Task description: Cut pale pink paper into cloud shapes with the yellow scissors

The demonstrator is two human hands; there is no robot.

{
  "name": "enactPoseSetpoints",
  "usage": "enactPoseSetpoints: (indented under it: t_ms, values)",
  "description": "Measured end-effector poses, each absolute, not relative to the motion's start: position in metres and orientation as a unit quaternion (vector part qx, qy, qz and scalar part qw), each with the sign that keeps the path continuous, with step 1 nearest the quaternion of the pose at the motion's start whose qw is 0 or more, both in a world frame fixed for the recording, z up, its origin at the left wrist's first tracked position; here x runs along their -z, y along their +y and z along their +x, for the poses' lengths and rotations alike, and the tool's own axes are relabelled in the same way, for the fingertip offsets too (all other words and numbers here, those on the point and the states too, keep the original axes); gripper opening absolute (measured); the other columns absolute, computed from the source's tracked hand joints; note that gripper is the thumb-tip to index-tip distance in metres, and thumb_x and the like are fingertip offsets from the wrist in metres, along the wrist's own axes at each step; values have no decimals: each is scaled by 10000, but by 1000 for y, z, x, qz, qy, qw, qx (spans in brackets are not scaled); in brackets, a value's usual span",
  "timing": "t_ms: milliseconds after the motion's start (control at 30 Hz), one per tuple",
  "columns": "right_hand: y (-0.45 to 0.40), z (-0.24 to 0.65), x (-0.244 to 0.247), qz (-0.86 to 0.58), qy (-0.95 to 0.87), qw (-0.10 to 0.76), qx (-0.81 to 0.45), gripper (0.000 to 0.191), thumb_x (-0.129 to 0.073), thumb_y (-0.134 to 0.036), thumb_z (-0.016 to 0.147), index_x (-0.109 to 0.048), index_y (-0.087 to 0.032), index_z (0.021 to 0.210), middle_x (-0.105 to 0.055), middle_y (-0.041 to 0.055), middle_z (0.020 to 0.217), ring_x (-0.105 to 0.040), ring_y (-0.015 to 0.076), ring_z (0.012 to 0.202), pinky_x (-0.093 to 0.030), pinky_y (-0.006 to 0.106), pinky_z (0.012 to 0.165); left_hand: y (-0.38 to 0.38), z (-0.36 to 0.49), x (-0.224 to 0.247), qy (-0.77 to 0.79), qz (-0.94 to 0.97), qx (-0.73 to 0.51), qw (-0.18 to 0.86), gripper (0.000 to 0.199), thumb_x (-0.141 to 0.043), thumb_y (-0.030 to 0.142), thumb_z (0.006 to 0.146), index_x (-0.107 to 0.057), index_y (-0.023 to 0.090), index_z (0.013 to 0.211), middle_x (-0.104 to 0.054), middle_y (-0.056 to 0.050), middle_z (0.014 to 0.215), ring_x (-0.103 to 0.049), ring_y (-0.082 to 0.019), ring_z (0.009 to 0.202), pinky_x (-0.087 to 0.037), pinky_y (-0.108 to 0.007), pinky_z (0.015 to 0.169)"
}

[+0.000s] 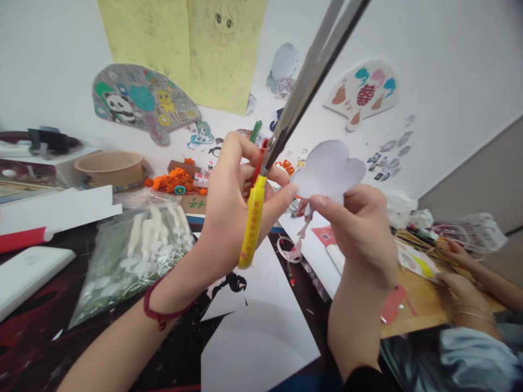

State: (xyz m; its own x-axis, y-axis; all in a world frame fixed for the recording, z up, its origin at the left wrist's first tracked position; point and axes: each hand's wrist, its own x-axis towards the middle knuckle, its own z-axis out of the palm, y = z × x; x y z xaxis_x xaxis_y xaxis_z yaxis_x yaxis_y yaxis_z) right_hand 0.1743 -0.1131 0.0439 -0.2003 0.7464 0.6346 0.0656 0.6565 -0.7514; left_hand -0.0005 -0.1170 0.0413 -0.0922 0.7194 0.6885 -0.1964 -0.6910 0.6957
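Note:
Scissors (254, 220) with yellow and red handles hang on my left hand (241, 190), their long metal blades pointing up and to the right. The fingers of that hand wrap round the handles, and its thumb and fingertip reach the left edge of a white paper cutout (327, 169). My right hand (359, 223) pinches the cutout's lower edge between thumb and fingers. The cutout has a rounded, lobed outline. A thin pinkish strip (303, 234) dangles below it. White paper sheets (261, 337) lie on the dark table under both hands.
A plastic bag (134, 256) of pale stems lies at the left, near a round tan container (109, 166) and orange flowers (177, 179). Decorated cutouts (143, 100) hang on the wall. At the right, another person's hands (461, 288) are over a wooden table (429, 305).

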Motion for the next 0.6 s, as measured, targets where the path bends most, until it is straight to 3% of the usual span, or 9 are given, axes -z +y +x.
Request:
enactPoseSetpoints:
  t_ms: [133,600]
  values:
    - [-111,177,-44,-305,-710,565,-291,190,-806,-411,756,-738,-242,702,-656,-12,641,-602,138,600,-526,302,555,-119,-2,-43,223,598,-699,322,418,-793,137,703,-429,238,882,-605,-8,900,-659,-132,733,-459,-217,487]
    - [-112,179,-46,-283,-721,575,-262,116,-821,-348,745,-757,-251,738,-687,-20,695,-607,126,639,-515,282,606,-115,0,-39,209,593,-713,312,424,-783,137,691,-419,228,888,-592,-16,922,-660,-132,741,-430,-187,464]
